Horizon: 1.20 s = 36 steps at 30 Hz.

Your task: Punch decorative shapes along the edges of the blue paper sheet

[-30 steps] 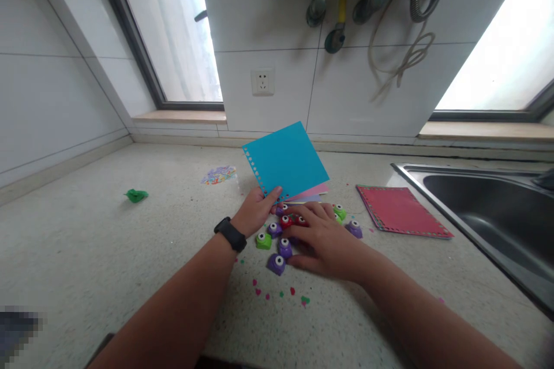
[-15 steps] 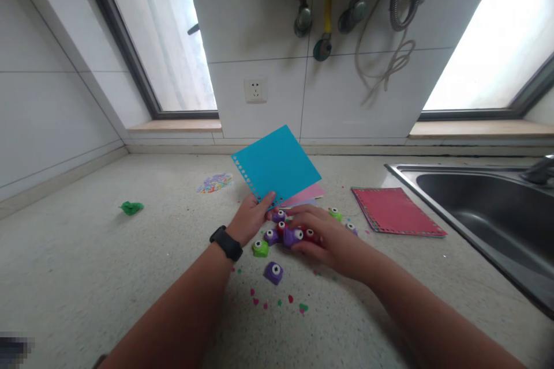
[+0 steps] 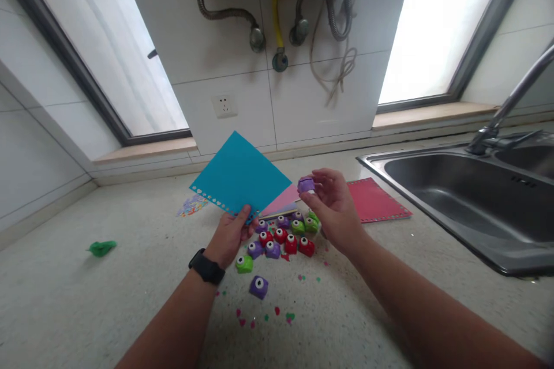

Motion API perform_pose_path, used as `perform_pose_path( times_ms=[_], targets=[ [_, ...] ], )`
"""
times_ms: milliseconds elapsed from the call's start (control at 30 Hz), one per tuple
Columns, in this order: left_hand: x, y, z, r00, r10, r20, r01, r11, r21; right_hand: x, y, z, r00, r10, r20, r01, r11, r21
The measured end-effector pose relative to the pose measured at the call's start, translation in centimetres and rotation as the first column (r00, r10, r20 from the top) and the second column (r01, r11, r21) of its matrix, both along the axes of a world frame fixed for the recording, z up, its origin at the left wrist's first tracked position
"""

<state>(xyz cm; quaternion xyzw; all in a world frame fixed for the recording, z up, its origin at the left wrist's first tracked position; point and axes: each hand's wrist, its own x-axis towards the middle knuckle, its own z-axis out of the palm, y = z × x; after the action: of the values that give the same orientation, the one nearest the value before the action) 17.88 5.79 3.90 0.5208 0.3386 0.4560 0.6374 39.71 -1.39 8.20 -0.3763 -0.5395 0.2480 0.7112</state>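
A sheet of blue paper (image 3: pixel 240 170), with a row of small punched shapes along its lower left edge, is pinched at its lower corner by my left hand (image 3: pixel 229 234). My right hand (image 3: pixel 335 204) holds a purple craft punch (image 3: pixel 306 185) between thumb and fingers, raised to the right of the sheet. Below the hands, several purple, red and green craft punches stand in a cluster on the counter, among them a red punch (image 3: pixel 291 244) and a green punch (image 3: pixel 244 264). One purple punch (image 3: pixel 258 286) sits apart, closer to me.
Pink paper (image 3: pixel 277 202) lies behind the punches. A red paper stack (image 3: pixel 378 200) with punched edges rests beside the steel sink (image 3: pixel 433 184). Paper bits (image 3: pixel 193 205) are heaped at the left, and others are scattered in front. A crumpled green thing (image 3: pixel 102 248) lies far left.
My right hand has lifted a purple punch out of the cluster, up and to the right. The blue sheet has turned in my left hand. The camera view has tilted and swung right.
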Motion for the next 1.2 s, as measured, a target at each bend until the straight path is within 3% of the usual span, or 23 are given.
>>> perform_pose_path(
  times_ms=[300, 900, 1100, 1200],
  targets=[
    [0.14, -0.17, -0.17, 0.998, 0.01, -0.06, -0.011, 1.0, -0.02, -0.26, -1.05, 0.12, 0.983, -0.059, 0.172, 0.035, 0.99, 0.14],
    [0.0, -0.23, -0.24, 0.993, 0.0, -0.12, 0.005, 0.999, 0.045, -0.21, -0.85, -0.3, 0.972, -0.039, 0.231, 0.019, 0.996, 0.087],
    [-0.13, -0.25, -0.25, 0.982, 0.018, -0.189, -0.011, 0.999, 0.036, -0.1, -0.62, -0.13, 0.959, -0.064, 0.277, 0.058, 0.998, 0.027],
    [-0.06, -0.26, -0.12, 0.978, 0.027, -0.208, -0.021, 0.999, 0.031, -0.13, -0.37, -0.43, 0.965, -0.046, 0.258, 0.064, 0.996, -0.062]
  ],
)
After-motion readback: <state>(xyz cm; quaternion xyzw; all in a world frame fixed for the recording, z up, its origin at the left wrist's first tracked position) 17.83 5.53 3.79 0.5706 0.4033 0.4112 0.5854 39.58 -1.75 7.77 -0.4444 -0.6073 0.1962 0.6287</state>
